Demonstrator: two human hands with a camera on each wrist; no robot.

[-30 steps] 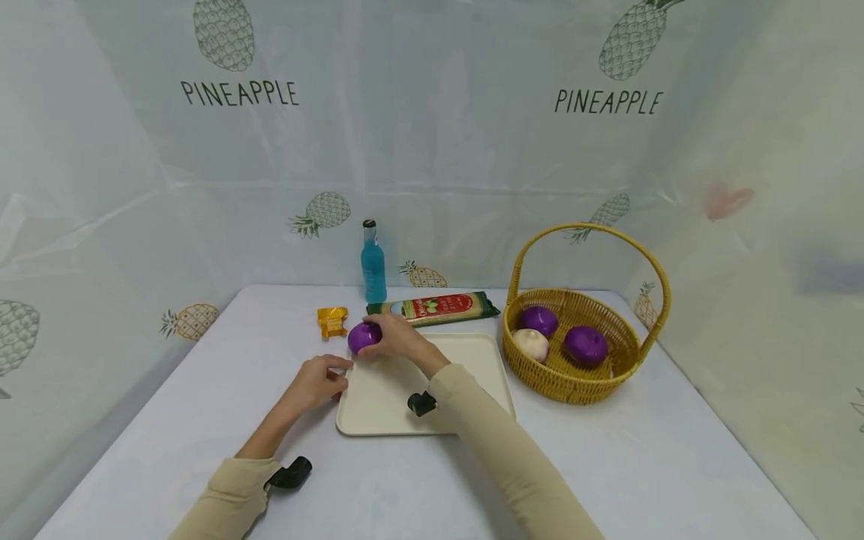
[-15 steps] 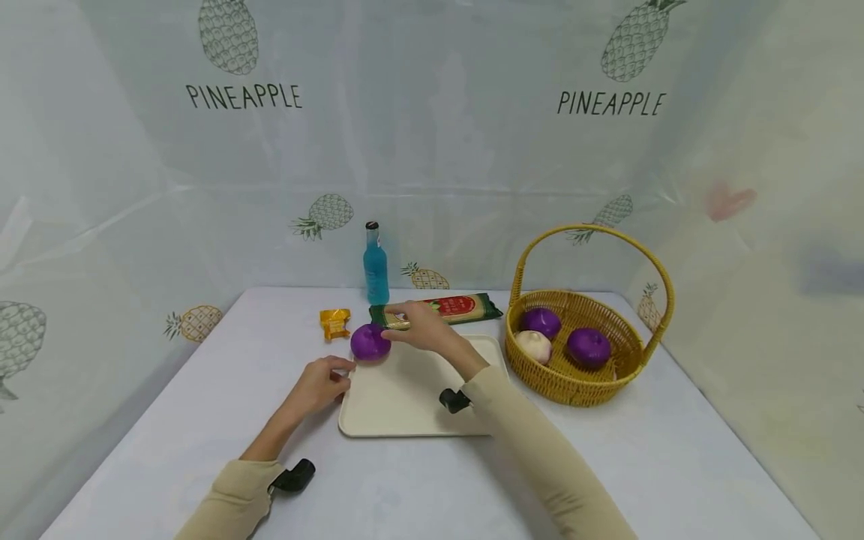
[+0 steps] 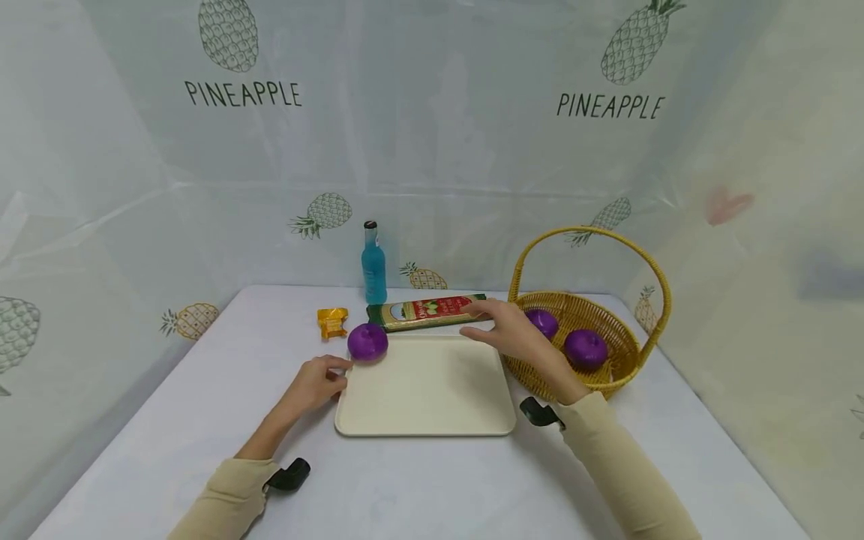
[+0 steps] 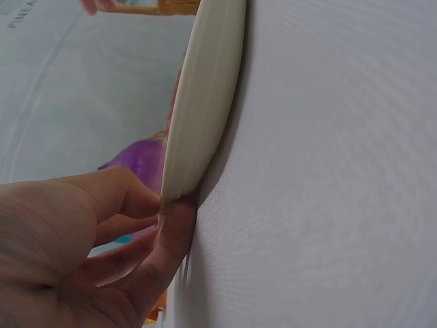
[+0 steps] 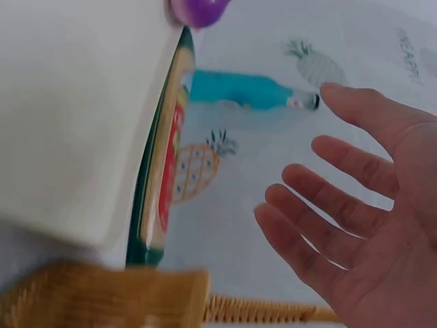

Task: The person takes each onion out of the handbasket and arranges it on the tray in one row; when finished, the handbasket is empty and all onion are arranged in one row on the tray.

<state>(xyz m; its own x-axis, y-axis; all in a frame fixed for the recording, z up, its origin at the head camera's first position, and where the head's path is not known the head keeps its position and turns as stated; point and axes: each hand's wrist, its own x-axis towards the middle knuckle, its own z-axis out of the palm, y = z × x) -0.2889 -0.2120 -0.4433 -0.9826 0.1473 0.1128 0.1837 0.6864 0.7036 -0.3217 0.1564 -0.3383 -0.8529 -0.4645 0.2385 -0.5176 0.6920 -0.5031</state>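
Note:
A purple onion sits at the far left corner of the cream tray. My left hand pinches the tray's left rim between thumb and fingers, as the left wrist view shows at the tray edge. Above the tray's far right corner, beside the basket, hovers my right hand, its fingers spread and holding nothing. In the yellow wicker basket lie two more purple onions, one of them in plain sight and the other partly covered by my right hand.
Behind the tray lies a green and red pasta-like packet. A blue bottle stands at the back. Left of the packet is a small orange wrapped item. The basket's tall handle arches over it.
My right hand has let go of the purple onion at the tray's corner and moved right to the basket, covering the white bulb there. My left hand has stayed on the tray.

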